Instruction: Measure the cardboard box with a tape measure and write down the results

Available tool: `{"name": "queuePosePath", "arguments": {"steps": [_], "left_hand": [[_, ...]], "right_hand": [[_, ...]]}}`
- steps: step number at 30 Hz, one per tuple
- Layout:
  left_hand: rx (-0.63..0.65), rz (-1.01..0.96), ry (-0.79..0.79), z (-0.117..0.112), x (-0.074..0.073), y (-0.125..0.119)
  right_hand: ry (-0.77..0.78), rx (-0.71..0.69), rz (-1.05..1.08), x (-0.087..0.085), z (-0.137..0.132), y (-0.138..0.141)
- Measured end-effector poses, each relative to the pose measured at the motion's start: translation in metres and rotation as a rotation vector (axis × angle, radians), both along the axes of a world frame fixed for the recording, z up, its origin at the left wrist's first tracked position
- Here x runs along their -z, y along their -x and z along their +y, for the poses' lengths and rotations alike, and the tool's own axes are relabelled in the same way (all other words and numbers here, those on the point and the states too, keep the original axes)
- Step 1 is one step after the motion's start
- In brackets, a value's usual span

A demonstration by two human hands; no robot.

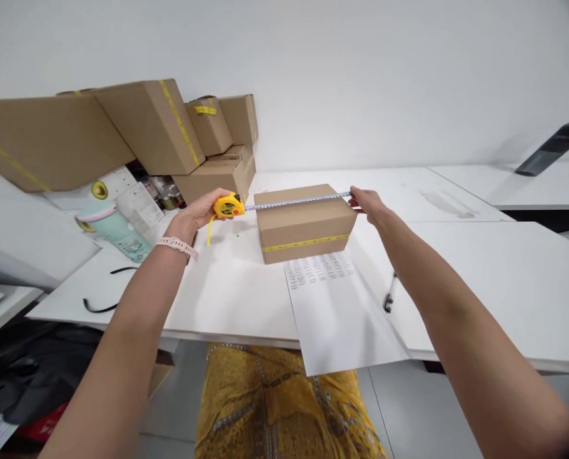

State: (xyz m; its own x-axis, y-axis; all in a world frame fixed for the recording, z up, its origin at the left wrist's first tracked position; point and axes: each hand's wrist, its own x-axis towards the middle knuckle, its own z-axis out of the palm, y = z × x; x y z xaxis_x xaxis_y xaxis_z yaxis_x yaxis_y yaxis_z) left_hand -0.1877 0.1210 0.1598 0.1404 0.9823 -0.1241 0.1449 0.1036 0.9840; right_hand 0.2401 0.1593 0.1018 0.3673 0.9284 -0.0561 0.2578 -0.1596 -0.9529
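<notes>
A brown cardboard box point(294, 220) with a yellow tape strip along its front lies on the white table. My left hand point(205, 207) is closed around a yellow tape measure point(229, 205), just left of the box. The blade point(294, 202) is drawn out across the box's top to the right. At the box's far right corner, my right hand point(367, 203) pinches the blade's end. A yellow wrist strap hangs from the tape measure. Under the box's front edge lies a printed sheet point(342, 312) with rows of small text, hanging over the table's front edge.
Several cardboard boxes point(150, 124) are stacked at the back left by the wall. A mint-green tumbler point(117, 233) and glasses point(100, 309) sit at the left. A pen point(390, 294) lies right of the sheet. A dark object point(552, 146) stands far right.
</notes>
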Motion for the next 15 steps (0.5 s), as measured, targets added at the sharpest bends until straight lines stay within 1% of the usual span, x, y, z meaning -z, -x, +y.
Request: {"name": "queuePosePath", "arguments": {"steps": [4,9,12,15], "left_hand": [[0.041,0.01,0.01,0.01,0.008,-0.002],[0.051,-0.012,-0.009,0.015,0.016,-0.011],[0.067,-0.01,-0.008,0.017,0.018,-0.012],[0.081,0.0,-0.009,0.015,0.018,-0.01]], "right_hand": [[0.057,-0.038,-0.054,0.002,0.004,0.009],[0.104,-0.096,-0.093,-0.002,-0.003,0.019],[0.148,-0.127,-0.073,-0.005,-0.008,0.023],[0.166,-0.122,-0.052,-0.007,-0.011,0.024]]}}
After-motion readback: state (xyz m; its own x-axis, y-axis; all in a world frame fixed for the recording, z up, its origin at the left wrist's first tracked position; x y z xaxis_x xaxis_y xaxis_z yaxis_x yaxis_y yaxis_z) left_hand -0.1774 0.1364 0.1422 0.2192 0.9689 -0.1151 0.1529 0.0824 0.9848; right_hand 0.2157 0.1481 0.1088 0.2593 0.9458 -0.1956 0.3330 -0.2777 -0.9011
